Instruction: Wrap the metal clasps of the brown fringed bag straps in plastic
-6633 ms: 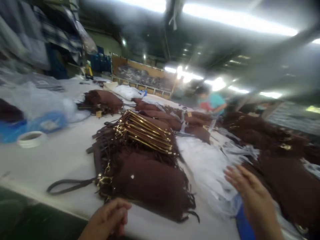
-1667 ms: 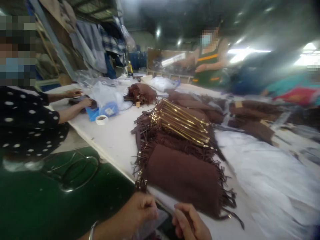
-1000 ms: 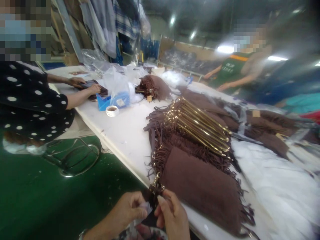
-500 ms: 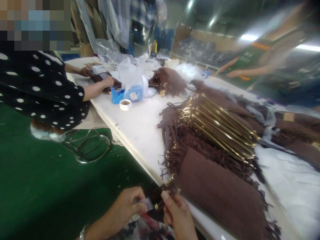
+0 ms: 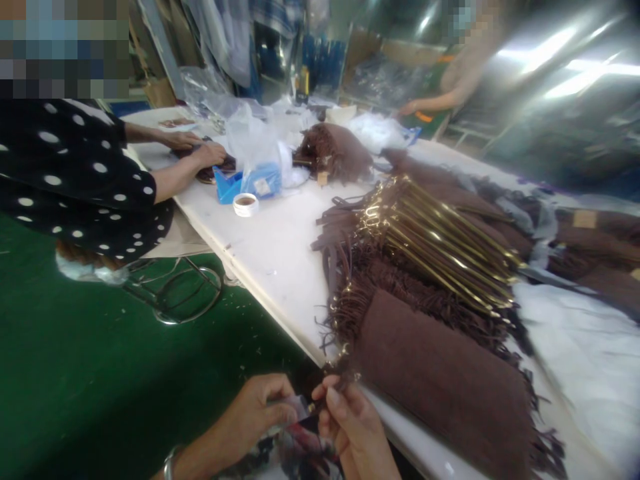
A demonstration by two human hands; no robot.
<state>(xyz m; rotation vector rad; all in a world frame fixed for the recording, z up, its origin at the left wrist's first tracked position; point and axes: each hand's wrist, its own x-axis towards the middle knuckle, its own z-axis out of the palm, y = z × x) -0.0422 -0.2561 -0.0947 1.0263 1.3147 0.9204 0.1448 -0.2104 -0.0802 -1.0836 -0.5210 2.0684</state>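
Low in the view, my left hand point(image 5: 267, 407) pinches a small clear plastic piece point(image 5: 301, 405) between thumb and fingers. Close to its right, my right hand point(image 5: 350, 417) has its thumb and fingers closed on a dark strap end with small gold hardware point(image 5: 357, 377). The strap runs to a brown fringed bag point(image 5: 440, 380) lying flat at the table's near edge. Behind it lie a pile of dark fringe and a row of gold-edged brown pieces point(image 5: 445, 247).
The white table point(image 5: 255, 253) bears a tape roll point(image 5: 246, 205), a blue tape dispenser point(image 5: 230, 185), plastic bags point(image 5: 250, 137) and white sheets point(image 5: 575, 360). A person in a dotted top point(image 5: 75, 173) works at the left; another stands behind. A metal stool point(image 5: 187, 293) is below.
My hands have come slightly closer together, with the plastic piece now against the strap end. The person behind has shifted left in view, and the person at the left has moved both hands over dark material.
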